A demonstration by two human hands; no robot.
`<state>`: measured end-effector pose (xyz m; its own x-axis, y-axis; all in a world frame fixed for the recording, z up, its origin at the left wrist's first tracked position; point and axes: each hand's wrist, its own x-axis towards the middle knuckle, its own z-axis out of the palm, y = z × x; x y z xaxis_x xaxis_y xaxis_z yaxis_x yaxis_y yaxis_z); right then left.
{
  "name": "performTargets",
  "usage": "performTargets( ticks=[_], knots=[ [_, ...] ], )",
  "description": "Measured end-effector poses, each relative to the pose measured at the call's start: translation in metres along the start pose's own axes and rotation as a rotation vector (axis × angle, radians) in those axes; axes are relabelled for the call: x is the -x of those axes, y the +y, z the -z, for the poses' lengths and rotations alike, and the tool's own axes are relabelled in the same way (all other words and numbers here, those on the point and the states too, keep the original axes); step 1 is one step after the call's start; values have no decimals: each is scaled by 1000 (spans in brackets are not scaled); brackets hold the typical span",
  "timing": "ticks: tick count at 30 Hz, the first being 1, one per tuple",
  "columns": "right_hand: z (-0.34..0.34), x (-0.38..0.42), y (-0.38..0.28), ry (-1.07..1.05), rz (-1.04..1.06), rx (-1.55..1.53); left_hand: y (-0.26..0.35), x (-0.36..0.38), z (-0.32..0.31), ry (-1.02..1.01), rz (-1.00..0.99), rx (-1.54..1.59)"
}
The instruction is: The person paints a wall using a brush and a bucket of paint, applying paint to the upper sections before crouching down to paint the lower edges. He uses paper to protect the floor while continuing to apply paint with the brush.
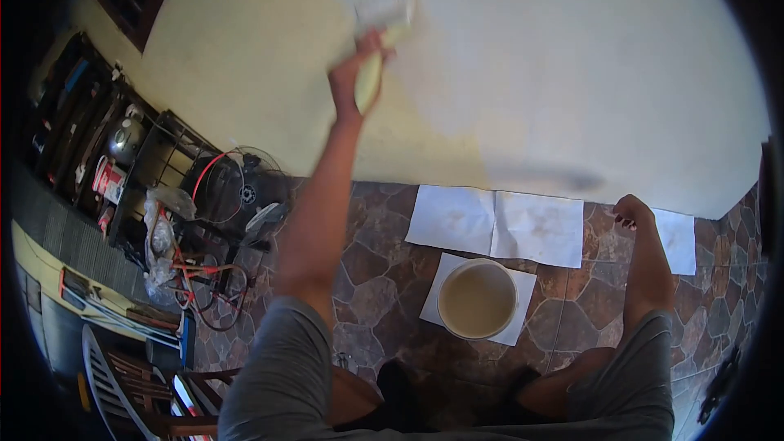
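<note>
My left hand point(357, 73) is wrapped round the pale yellow-green handle of a paintbrush point(370, 82), raised against the wall point(490, 57). The brush head is blurred by motion, near where a yellowish part of the wall meets a whiter part. Low on the right, my right hand point(633, 212) hangs near the foot of the wall with its fingers curled; whether anything is in them cannot be made out. A round bucket point(478, 298) of beige liquid stands on a white sheet on the floor, between my arms.
White paper sheets point(539, 229) lie on the stone-patterned floor point(367, 278) along the wall. At the left are a black fan point(245, 192), a rack point(122, 147) with various items, tangled hoses and a wooden chair point(122, 380). A dark window frame is at the top left.
</note>
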<state>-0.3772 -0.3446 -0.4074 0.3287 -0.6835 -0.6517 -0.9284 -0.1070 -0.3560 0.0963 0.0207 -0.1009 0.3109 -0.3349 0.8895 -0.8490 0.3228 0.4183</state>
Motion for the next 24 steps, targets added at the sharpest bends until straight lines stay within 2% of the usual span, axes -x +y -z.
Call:
performTargets(
  ticks=[1, 2, 4, 5, 7, 8, 10, 11, 12, 13, 14, 15, 16, 17, 18, 20, 21, 23, 24],
  knots=[
    [1, -3, 10, -10, -14, 11, -32, 49, -8, 18, 211, 302],
    [2, 1, 19, -13, -26, 10, -53, 96, -9, -69, 247, 403],
    [8, 19, 31, 0, -64, 38, -62, 171, -7, -320, 216, 155],
    [11, 17, 38, 1, -72, 40, -64, 188, -6, -320, 220, 162],
    [17, 10, 63, -77, -108, 44, -66, 215, -4, -516, -10, -10],
    [18, 9, 72, -87, -124, 48, -67, 219, -5, -522, 6, 1],
    [22, -1, 84, -70, -156, 10, -76, 211, -2, -657, 312, 156],
    [26, -16, 95, -133, -168, -1, -78, 198, -3, -691, 207, 66],
    [26, -22, 101, -118, -131, 0, -80, 176, -3, -686, 53, 42],
    [25, -36, 108, -110, -111, 2, -72, 153, -8, -606, 190, 21],
    [22, -41, 108, -38, -107, -53, -67, 125, -11, -582, 226, -52],
    [21, -57, 114, -44, -126, -88, -50, 96, -7, -610, 169, -120],
    [22, -59, 112, -76, -88, -90, -34, 74, -4, -590, 104, -213],
    [22, -59, 111, -75, -99, -166, -15, 53, -1, -525, -210, -338],
    [20, -57, 101, -77, -134, -120, 7, 38, 0, -467, -257, -343],
    [18, -37, 78, -61, -144, -60, 44, 22, -20, -153, -331, -202],
    [16, -20, 65, -48, -139, -34, 36, 29, -27, -167, -318, -192],
    [11, -6, 48, -25, -135, -4, 13, 43, -37, -157, -458, -83],
    [8, -3, 45, -30, -132, -16, 5, 62, -41, -276, -459, -156]
  ],
)
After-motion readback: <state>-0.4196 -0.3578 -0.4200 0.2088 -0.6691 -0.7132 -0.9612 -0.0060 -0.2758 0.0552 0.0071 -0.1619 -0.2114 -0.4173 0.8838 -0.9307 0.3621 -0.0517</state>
